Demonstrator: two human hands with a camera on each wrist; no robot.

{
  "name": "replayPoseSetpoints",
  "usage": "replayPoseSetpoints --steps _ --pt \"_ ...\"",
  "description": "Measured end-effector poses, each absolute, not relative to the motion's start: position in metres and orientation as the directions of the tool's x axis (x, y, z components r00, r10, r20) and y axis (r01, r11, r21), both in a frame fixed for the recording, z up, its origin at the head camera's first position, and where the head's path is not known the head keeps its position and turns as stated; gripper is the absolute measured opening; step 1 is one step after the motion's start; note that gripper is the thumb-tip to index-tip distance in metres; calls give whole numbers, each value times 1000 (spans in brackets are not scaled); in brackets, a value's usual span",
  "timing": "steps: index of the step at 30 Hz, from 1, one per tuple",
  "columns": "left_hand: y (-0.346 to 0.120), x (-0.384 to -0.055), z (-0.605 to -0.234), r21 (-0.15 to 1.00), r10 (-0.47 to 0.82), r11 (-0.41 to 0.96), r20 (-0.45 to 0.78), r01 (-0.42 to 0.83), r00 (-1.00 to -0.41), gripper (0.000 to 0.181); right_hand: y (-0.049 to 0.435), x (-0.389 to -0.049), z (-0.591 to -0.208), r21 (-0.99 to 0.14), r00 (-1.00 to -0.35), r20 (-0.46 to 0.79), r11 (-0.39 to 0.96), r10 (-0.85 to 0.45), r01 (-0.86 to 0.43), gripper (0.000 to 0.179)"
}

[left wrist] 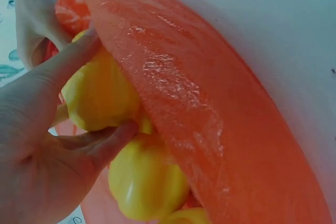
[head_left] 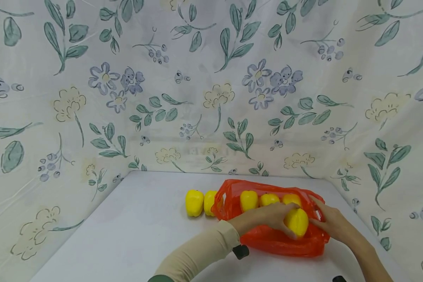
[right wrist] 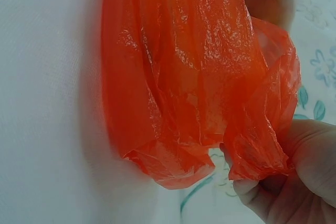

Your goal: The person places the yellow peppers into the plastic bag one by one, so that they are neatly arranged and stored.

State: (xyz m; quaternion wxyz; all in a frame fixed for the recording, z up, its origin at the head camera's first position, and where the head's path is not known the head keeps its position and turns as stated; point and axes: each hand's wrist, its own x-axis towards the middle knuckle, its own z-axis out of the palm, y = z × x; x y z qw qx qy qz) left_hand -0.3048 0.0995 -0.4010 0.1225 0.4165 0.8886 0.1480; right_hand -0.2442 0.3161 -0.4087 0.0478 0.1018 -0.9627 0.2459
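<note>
The yellow pepper (head_left: 297,224) in the person's left hand (head_left: 276,216) sits at the mouth of a red plastic bag (head_left: 285,248), at about 4 o'clock from the middle of the head view, just beyond a beige sleeve (head_left: 202,250). The left grip is clamped on this pepper from its 9 o'clock side, and the left wrist view shows digits on opposite sides of it. At 3 o'clock from the same pepper is the right hand (head_left: 333,223), its grip pinching a gathered end of the bag, as the right wrist view shows. Farther back inside the bag lie three peppers (head_left: 249,201), spread between 10 and 12 o'clock from the held one, the one nearest 12 partly hidden behind the left hand. Outside the bag, at about 9 o'clock, two more peppers (head_left: 194,203) stand side by side on the white surface (head_left: 144,235); the bag's left end partly covers the nearer of them to it. Farthest off, toward 12 o'clock, hangs a pale cloth (head_left: 183,84) printed with green leaves and bluish flowers.
</note>
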Motion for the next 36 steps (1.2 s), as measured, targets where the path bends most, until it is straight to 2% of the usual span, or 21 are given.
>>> replayPoseSetpoints --steps 7,13,23,36 --pt "102 -303 -404 352 763 629 -106 693 -638 83 317 -245 -409 -469 -973 149 854 -177 -227 82" --pt "103 -305 -415 313 778 617 -104 722 -620 81 316 -245 -409 -467 -975 142 858 -168 -216 82" --pt "105 -305 -431 313 784 604 -69 733 -617 81 315 -244 -408 -463 -978 133 862 -162 -206 83" --pt "98 -299 -429 315 798 588 -74 745 -598 82 315 -243 -410 -471 -974 145 853 -175 -223 82"
